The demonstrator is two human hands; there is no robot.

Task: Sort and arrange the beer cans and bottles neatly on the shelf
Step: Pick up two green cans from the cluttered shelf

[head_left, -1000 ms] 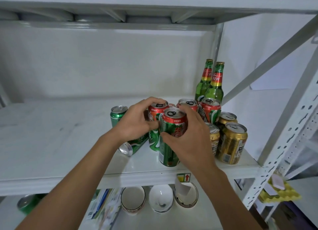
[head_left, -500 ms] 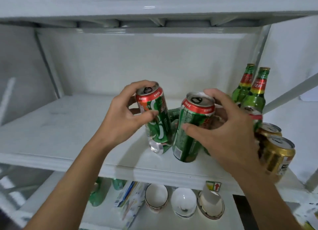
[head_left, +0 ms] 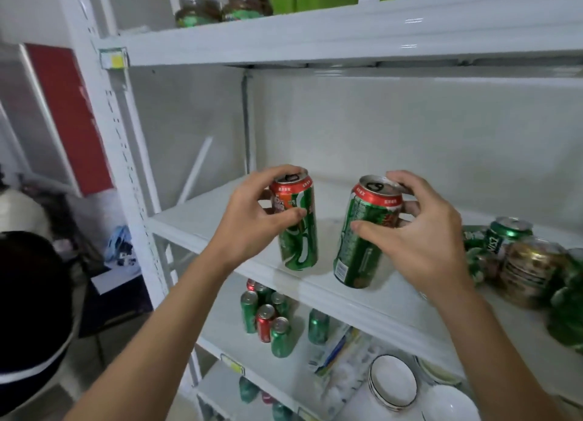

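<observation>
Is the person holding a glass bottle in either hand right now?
No, the left hand grips a green and red can and the right hand grips another can.

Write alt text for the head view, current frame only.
A person's left hand and right hand each grip an upright green beer can with a red top band, left can and right can, over the front of a white metal shelf. More cans crowd the shelf's right end; cans and white bowls sit on lower shelves.
</observation>
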